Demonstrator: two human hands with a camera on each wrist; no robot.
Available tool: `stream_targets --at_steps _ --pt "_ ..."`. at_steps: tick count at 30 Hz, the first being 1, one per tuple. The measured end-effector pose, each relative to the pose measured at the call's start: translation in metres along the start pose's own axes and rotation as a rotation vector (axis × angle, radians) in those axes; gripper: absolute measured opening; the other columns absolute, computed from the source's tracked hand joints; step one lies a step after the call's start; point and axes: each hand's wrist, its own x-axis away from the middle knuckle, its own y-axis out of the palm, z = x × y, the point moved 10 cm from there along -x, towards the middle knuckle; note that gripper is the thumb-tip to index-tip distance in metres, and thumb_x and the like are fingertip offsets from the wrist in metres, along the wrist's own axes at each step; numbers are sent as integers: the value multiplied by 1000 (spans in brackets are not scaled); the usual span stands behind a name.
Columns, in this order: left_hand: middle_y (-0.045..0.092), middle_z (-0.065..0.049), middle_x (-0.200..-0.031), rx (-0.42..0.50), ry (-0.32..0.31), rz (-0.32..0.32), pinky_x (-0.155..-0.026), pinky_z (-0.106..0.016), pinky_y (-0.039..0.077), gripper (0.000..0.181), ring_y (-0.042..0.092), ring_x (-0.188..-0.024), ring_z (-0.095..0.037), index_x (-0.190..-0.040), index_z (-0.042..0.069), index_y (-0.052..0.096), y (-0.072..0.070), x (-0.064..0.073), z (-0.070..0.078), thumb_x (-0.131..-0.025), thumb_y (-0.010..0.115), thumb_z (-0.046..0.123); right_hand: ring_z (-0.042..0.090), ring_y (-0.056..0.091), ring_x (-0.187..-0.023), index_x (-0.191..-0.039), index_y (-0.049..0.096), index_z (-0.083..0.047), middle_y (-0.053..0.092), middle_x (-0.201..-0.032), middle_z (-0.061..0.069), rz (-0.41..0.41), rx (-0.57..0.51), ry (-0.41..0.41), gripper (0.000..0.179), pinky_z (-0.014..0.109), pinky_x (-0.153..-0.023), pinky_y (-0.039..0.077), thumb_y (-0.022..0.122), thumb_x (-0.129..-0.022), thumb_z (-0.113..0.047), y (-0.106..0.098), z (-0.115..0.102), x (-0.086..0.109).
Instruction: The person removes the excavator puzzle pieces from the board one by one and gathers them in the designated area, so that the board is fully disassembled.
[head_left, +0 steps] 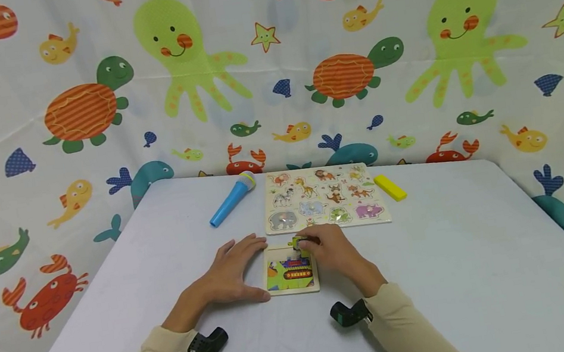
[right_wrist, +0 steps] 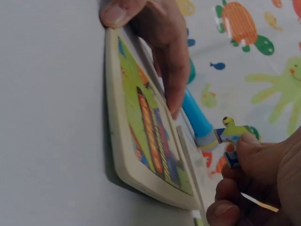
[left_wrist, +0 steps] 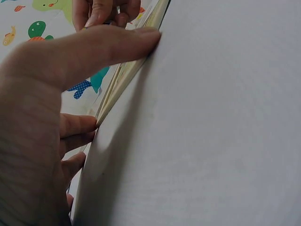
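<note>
A small wooden jigsaw board (head_left: pixel 293 292) lies flat before me, its lower part filled with a picture of a tracked vehicle on green. Its upper part shows bare wood. My left hand (head_left: pixel 233 272) holds the board along its left side, thumb (left_wrist: pixel 146 40) at the near corner and fingertips (left_wrist: pixel 89 125) toward the far one. Between thumb and fingers, my right hand (head_left: pixel 331 247) pinches a jigsaw piece (right_wrist: pixel 230 133), green, yellow and blue. That piece is raised over the board's upper right; in the right wrist view it stands apart from the board.
Behind the jigsaw board lies a larger animal peg puzzle (head_left: pixel 325 197). A blue toy microphone (head_left: pixel 231 200) is at its left, a yellow block (head_left: pixel 390 187) at its right. A sea-animal printed cloth (head_left: pixel 269 81) hangs behind the white table (head_left: pixel 460 247).
</note>
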Motion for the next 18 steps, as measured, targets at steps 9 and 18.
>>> stream_targets --at_steps 9,18 --pt "34 -1 -164 -7 -7 1 -125 -56 6 104 17 -156 -24 -155 19 40 0 0 0 -69 77 65 16 56 -74 -109 74 -11 63 -81 -1 53 -47 34 16 26 -59 48 74 -93 -12 -22 14 2" --pt "36 -2 -162 -1 -8 3 -124 -59 6 104 19 -155 -26 -154 18 42 -1 0 2 -69 76 67 18 57 -66 -102 68 -8 63 -75 4 76 -116 76 14 26 -57 48 77 -91 -12 -37 27 2"
